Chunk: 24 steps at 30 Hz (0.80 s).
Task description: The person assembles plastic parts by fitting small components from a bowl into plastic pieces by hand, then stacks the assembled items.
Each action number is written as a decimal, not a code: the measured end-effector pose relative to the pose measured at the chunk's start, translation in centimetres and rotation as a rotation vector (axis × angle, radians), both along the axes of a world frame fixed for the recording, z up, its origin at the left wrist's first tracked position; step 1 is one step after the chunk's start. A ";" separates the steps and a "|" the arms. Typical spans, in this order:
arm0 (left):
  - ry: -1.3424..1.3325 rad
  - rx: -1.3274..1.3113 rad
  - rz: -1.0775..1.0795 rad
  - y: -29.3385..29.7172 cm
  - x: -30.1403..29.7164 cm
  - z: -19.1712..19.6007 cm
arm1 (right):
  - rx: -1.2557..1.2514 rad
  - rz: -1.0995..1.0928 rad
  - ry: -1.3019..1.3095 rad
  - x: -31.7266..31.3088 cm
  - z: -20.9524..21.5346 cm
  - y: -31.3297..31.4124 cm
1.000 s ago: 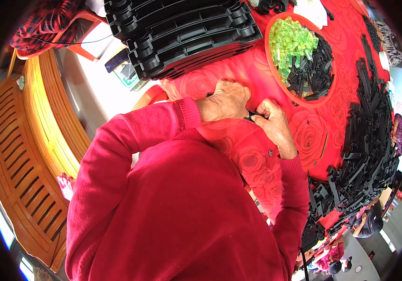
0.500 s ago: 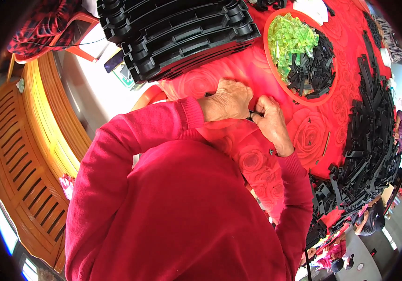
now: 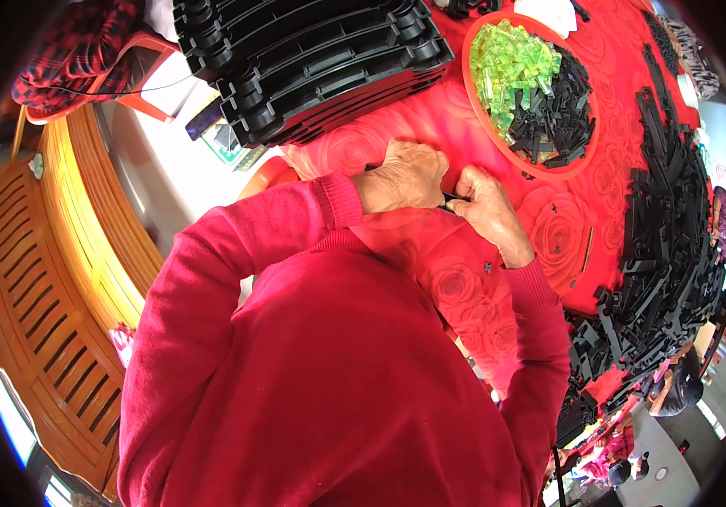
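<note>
My left hand (image 3: 407, 176) is closed over the red rose-patterned cloth, its fingers curled round a black plastic piece (image 3: 447, 199). Only a short length of that piece shows, in the small gap between my two hands. From the right, my right hand (image 3: 488, 209) pinches the same piece with thumb and fingers. Most of it is hidden under my left hand, so its full shape cannot be made out. An orange-red oval basin (image 3: 573, 172) stands beyond my right hand, holding green translucent pieces (image 3: 511, 63) and small black pieces (image 3: 553, 122).
Stacked black plastic trays (image 3: 321, 72) stand at the far left of the table. Long black plastic strips (image 3: 663, 253) lie heaped along the right. A thin stick (image 3: 589, 249) rests on the cloth. A wooden bench (image 3: 50, 313) is at left; other people work at lower right.
Both hands stay closed on the black piece, with the right hand's fingers slightly shifted. The whole view has moved a little, so the basin and trays appear farther left.
</note>
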<state>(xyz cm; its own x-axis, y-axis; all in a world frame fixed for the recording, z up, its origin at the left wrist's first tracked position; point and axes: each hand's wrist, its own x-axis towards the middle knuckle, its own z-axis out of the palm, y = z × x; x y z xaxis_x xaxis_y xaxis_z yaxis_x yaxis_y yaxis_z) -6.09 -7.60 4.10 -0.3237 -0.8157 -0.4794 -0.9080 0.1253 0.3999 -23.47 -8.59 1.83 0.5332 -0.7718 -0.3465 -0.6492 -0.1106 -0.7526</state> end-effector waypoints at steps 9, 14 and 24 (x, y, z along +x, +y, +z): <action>0.026 -0.194 0.044 1.0 0.4 -1.8 | -0.085 -0.014 -0.021 -1.2 -2.0 -0.4; 0.449 -0.466 -0.039 4.1 1.9 -2.4 | -0.035 -0.025 -0.069 -1.5 -1.9 0.0; 0.163 -0.770 -0.183 7.8 2.2 -1.5 | -0.295 -0.183 -0.394 -1.0 3.1 2.5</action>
<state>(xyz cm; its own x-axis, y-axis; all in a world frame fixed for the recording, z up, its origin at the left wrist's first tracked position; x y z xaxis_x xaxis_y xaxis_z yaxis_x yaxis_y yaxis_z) -3.84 0.21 2.65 -0.5014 -0.8252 0.2599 -0.7843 0.5604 0.2663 -24.43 -6.08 4.89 0.4266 -0.8990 0.0991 -0.3513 -0.2657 -0.8978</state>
